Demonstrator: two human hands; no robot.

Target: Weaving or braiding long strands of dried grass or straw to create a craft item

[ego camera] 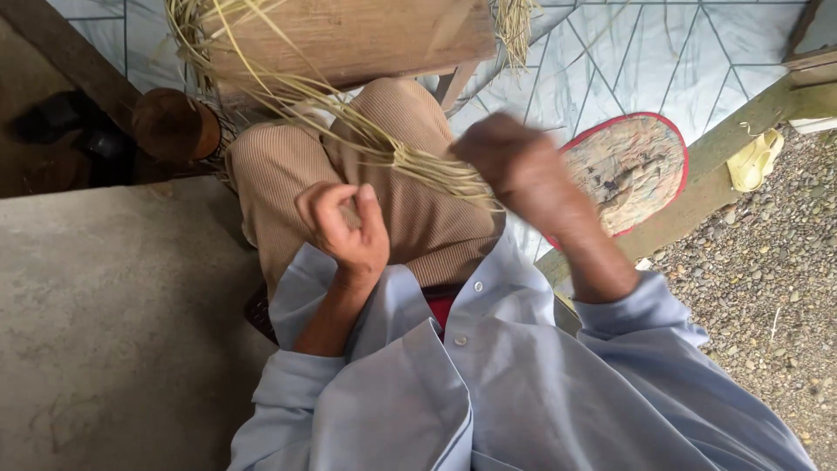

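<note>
The person sits with knees drawn up in ribbed tan trousers (418, 218), a pale blue button shirt (488, 384) filling the lower part of the view. A bundle of thin, pale yellow straw-like fibre strands (384, 153) lies across the lap, fanning up and left over a brown wooden board (349, 35) that stands beyond the knees.

The right hand (510, 166) is blurred; it sits at the near end of the bundle, touching the strands, and looks closed on them, though the blur hides the fingers. The left hand (344, 227) is held above the left thigh with its fingers curled inward toward the palm; whether a strand runs through it cannot be told.

To the right, an oval woven mat with a red rim (632, 166) lies on a pale patterned sheet (663, 61). A grey concrete slab (113, 323) fills the left side, and loose gravel (767, 288) the right.
</note>
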